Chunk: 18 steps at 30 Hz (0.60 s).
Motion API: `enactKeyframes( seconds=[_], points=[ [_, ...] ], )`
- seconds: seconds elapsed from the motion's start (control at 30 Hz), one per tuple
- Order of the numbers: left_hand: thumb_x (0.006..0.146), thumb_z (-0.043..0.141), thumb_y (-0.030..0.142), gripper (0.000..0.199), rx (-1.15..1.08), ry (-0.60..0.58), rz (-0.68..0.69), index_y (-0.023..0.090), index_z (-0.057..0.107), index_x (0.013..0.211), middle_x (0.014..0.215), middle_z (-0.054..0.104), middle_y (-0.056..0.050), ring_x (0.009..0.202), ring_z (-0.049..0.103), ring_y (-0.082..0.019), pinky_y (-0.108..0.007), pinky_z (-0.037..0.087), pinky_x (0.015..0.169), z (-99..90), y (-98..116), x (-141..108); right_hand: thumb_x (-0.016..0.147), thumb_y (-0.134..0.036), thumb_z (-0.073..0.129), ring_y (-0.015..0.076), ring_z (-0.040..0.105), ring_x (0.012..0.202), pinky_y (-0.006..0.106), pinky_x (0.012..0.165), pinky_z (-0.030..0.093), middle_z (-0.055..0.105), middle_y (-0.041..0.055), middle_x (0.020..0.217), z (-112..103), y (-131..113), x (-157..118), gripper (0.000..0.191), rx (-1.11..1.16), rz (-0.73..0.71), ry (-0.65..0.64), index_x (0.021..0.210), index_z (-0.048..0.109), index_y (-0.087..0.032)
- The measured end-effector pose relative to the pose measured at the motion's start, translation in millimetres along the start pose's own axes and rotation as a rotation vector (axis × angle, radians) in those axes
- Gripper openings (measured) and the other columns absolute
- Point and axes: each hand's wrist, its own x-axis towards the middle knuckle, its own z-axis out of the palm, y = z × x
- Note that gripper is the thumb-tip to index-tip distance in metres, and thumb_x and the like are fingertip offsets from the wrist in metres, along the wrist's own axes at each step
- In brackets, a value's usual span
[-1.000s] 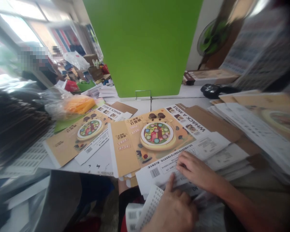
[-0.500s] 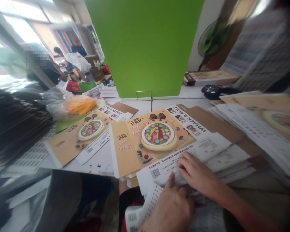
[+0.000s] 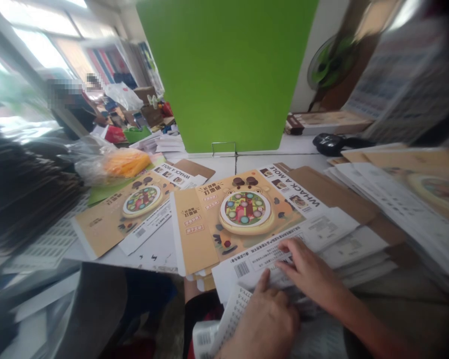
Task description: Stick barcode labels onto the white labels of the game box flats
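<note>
Flat printed carton sheets with a round game picture [image 3: 245,207] lie stacked in front of me. On their white flap [image 3: 228,279], near the barcode, rests my left hand [image 3: 271,314], its index finger stretched onto the flap and its other fingers curled. A sheet of printed labels [image 3: 237,309] passes beside and under this hand; whether its fingers grip the sheet is hidden. To the right, my right hand [image 3: 303,267] touches the same flap, thumb and index finger apart, with nothing visible between them.
A second carton sheet [image 3: 142,202] lies at left, by orange items in a plastic bag [image 3: 125,162]. More cartons [image 3: 407,194] are stacked at right. A green board [image 3: 228,75] stands behind. Dark stacked sheets [image 3: 26,184] fill the far left. People are in the left background.
My right hand has shifted slightly right, and its thumb and index finger have spread apart. My left hand stays almost still, with its index finger on the flap.
</note>
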Motion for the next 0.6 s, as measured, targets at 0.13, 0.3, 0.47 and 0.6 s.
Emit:
enactKeyframes(
  seconds=[0.13, 0.3, 0.47, 0.6],
  points=[
    [0.093, 0.058, 0.016, 0.021, 0.015, 0.006, 0.024, 0.017, 0.068, 0.074, 0.068, 0.062, 0.002, 0.068, 0.058, -0.015, -0.047, 0.025, 0.114, 0.0, 0.2, -2.5, 0.089, -0.033, 0.057, 0.0247, 0.060, 0.094, 0.039, 0.077, 0.050, 0.057, 0.0053, 0.102, 3.9, 4.4, -0.5, 0.019, -0.078, 0.006, 0.044, 0.101, 0.046, -0.023],
    [0.091, 0.065, 0.021, 0.011, -0.150, 0.016, -0.068, 0.020, 0.068, 0.080, 0.074, 0.063, 0.003, 0.072, 0.059, -0.013, -0.042, 0.026, 0.112, -11.6, -9.4, -14.9, 0.095, -0.020, 0.047, 0.0209, 0.059, 0.085, 0.036, 0.073, 0.046, 0.059, 0.0033, 0.092, -17.7, 13.9, 1.0, 0.005, -0.080, -0.085, 0.119, 0.092, 0.050, -0.022],
    [0.088, 0.069, 0.022, 0.009, -0.262, 0.110, -0.226, 0.021, 0.065, 0.080, 0.076, 0.063, 0.003, 0.073, 0.058, -0.016, -0.033, 0.038, 0.085, -20.5, -20.6, -23.5, 0.096, -0.015, 0.048, 0.0193, 0.055, 0.100, 0.039, 0.094, 0.038, 0.063, 0.0019, 0.101, -45.3, -7.1, -7.5, 0.015, -0.057, -0.436, 0.157, 0.107, 0.054, -0.023],
    [0.088, 0.069, 0.023, 0.011, -0.305, 0.142, -0.251, 0.021, 0.064, 0.079, 0.077, 0.063, 0.003, 0.073, 0.057, -0.015, -0.031, 0.035, 0.078, -23.8, -24.2, -28.5, 0.093, -0.013, 0.053, 0.0195, 0.051, 0.112, 0.041, 0.106, 0.029, 0.061, 0.0033, 0.113, -47.2, -15.3, -10.7, 0.026, -0.045, -0.544, 0.024, 0.117, 0.054, -0.023]
  ],
)
